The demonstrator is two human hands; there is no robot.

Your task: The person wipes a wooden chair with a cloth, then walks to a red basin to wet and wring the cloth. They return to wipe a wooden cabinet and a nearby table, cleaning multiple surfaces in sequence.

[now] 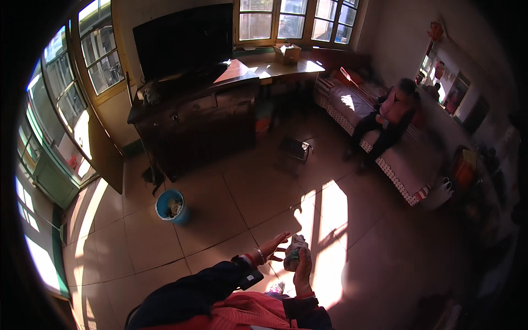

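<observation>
My right hand is wrapped round a crumpled bundle, pale grey-white with a dark green patch; it looks like a balled-up cloth, but its exact kind I cannot make out. Just left of it, my left hand is held out with its fingers stretched and apart, close to the bundle. Whether its fingertips touch the bundle is hard to see. A bracelet circles my left wrist, and a small dark device sits at that sleeve. Both hands are above the tiled floor, in front of my red clothing.
A blue bucket with crumpled scraps stands ahead on the left. Farther back are a dark cabinet with a television and a small low stool. A person sits on the bed at right. An open door is left.
</observation>
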